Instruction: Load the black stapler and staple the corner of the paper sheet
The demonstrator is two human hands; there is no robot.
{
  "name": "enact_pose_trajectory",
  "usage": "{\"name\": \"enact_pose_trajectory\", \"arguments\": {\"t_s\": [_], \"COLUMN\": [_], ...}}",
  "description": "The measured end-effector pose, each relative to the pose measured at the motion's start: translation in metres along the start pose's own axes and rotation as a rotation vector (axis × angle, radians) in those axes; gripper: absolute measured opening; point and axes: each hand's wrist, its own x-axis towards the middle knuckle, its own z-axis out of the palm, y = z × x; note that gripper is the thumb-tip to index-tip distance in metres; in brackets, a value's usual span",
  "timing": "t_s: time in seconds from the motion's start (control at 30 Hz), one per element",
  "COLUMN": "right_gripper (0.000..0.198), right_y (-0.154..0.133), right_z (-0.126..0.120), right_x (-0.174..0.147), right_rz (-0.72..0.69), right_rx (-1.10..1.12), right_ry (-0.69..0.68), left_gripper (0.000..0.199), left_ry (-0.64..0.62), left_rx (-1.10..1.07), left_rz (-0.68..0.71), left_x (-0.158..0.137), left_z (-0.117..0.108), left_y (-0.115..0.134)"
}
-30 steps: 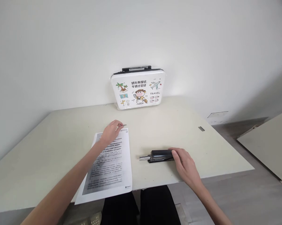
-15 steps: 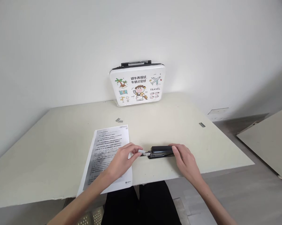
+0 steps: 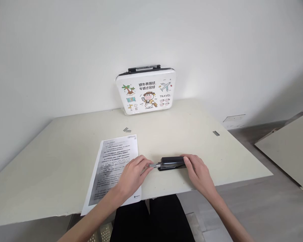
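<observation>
Stapler (image 3: 173, 161) long axis left-right, silver tray (image 3: 158, 165) pointing left; my right hand (image 3: 198, 172) grips its right end, left hand (image 3: 133, 173) pinches staple strip (image 3: 152, 165) by tray.

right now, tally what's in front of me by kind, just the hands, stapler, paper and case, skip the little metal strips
Bare hands, left hand and right hand: 2
Long black stapler: 1
White rectangular printed paper sheet: 1 visible
White case with black handle and cartoon pictures: 1
Total: 5
</observation>
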Motion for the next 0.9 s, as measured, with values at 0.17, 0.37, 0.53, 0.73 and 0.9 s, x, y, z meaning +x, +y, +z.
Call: {"name": "enact_pose_trajectory", "arguments": {"t_s": [0.17, 0.37, 0.53, 0.73, 0.9], "right_gripper": [0.045, 0.044, 0.044, 0.045, 0.042], "right_y": [0.000, 0.000, 0.001, 0.002, 0.003], "right_z": [-0.001, 0.000, 0.000, 0.001, 0.001], "right_x": [0.001, 0.001, 0.001, 0.000, 0.000], "right_rz": [-0.020, -0.011, -0.013, -0.011, -0.020], "right_rx": [-0.008, 0.003, 0.002, 0.003, 0.016], "right_ry": [0.004, 0.007, 0.007, 0.007, 0.021], "left_gripper": [0.024, 0.025, 0.027, 0.029, 0.024], "left_ry": [0.007, 0.012, 0.014, 0.021, -0.044], "left_rx": [-0.018, -0.068, -0.036, -0.003, -0.084], "left_rz": [-0.013, -0.048, -0.055, -0.018, -0.059], "left_x": [0.002, -0.001, -0.003, 0.001, -0.003], "left_z": [0.004, 0.001, -0.001, 0.003, -0.006], "left_y": [0.003, 0.002, 0.001, 0.006, -0.012]}}
